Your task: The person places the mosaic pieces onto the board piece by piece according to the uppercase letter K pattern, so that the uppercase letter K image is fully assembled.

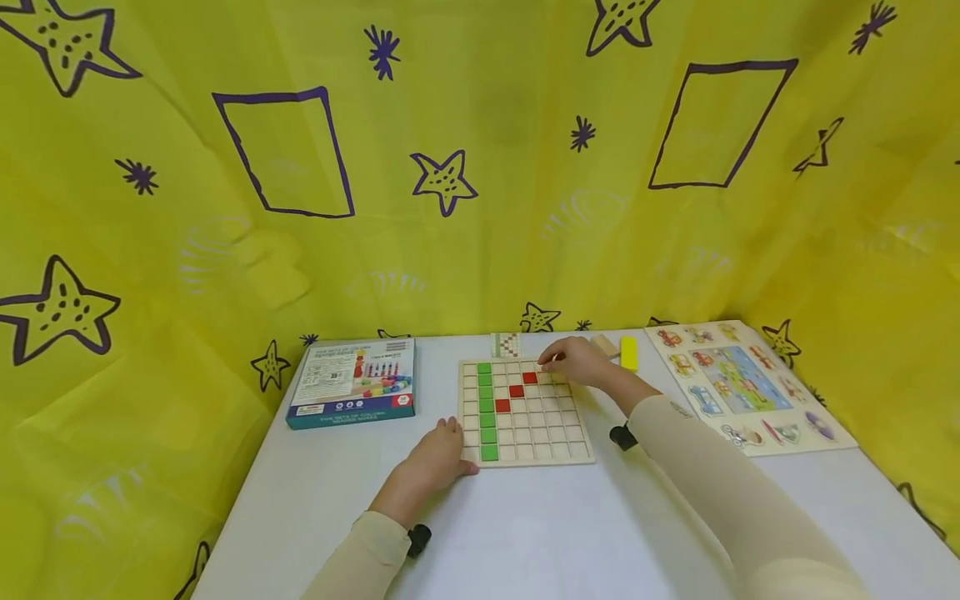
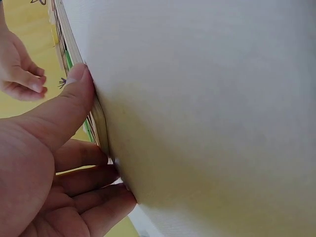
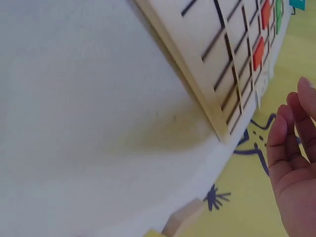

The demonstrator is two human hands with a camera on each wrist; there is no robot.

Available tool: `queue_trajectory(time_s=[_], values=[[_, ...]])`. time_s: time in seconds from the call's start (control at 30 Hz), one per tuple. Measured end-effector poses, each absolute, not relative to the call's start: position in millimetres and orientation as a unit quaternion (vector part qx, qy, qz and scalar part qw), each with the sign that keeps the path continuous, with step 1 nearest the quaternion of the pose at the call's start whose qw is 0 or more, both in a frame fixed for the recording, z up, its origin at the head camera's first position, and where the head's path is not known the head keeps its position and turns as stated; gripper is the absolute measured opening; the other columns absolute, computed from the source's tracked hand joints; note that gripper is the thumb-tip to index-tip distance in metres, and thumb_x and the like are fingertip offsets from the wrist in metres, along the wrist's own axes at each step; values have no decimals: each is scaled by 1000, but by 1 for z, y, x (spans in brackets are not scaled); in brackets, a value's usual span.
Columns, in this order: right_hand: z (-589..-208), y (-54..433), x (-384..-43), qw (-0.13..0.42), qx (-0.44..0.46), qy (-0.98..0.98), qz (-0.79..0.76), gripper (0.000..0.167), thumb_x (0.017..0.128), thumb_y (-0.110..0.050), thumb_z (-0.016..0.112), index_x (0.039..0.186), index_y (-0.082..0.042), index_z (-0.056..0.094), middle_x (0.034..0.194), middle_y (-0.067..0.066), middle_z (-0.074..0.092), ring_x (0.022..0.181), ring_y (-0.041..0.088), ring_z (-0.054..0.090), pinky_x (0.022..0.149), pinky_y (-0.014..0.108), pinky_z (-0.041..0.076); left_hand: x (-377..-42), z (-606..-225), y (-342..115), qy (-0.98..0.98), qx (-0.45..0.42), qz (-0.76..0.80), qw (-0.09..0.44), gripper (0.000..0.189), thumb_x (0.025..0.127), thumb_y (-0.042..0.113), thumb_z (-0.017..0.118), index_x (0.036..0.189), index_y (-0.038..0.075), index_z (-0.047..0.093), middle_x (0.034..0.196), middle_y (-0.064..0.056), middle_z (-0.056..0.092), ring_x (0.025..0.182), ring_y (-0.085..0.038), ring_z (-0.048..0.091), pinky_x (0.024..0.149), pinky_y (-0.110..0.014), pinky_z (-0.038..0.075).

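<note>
A wooden grid board (image 1: pixel 553 433) lies flat on the table. One column near its left side holds green tiles (image 1: pixel 488 421), and red tiles (image 1: pixel 516 391) climb diagonally toward the upper right. My left hand (image 1: pixel 435 458) holds the board's near left corner, thumb (image 2: pixel 79 94) along the front edge and fingers bent at the side. Over the board's far edge, beyond the last red tile, is my right hand (image 1: pixel 576 362). Its thumb and fingertips are close together in the right wrist view; whether a tile sits between them cannot be made out.
A small pattern card (image 1: pixel 506 344) lies behind the board. Beyond the right hand are a yellow block (image 1: pixel 628 353) and a plain wooden block (image 1: pixel 604 345). A boxed set (image 1: pixel 352 383) lies left, a picture puzzle board (image 1: pixel 738 383) right. A yellow curtain (image 1: pixel 480 267) hangs behind the table.
</note>
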State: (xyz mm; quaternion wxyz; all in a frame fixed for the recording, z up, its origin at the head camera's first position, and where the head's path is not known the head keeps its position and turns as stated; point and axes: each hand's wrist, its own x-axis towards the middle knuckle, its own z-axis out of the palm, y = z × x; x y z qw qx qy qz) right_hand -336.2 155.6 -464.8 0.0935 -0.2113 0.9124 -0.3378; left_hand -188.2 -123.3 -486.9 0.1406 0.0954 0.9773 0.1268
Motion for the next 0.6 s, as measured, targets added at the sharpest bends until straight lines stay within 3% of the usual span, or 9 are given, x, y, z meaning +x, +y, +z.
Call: queue_trajectory(time_s=[0.33, 0.6], values=[[-452, 207, -324, 64, -191, 924, -325, 17, 94, -8, 72, 107, 2, 75, 102, 10, 72, 87, 23, 61, 72, 33, 52, -189, -489, -125, 977, 105, 127, 136, 86, 88, 39, 76, 146, -14, 40, 152, -29, 40, 142, -41, 37, 113, -47, 37], [-454, 248, -316, 81, -140, 934, -318, 19, 95, -9, 71, 110, 2, 74, 101, 10, 70, 85, 24, 58, 72, 33, 51, -188, -489, -126, 976, 112, 128, 138, 85, 88, 40, 75, 146, -13, 41, 153, -27, 39, 143, -41, 36, 113, -47, 38]])
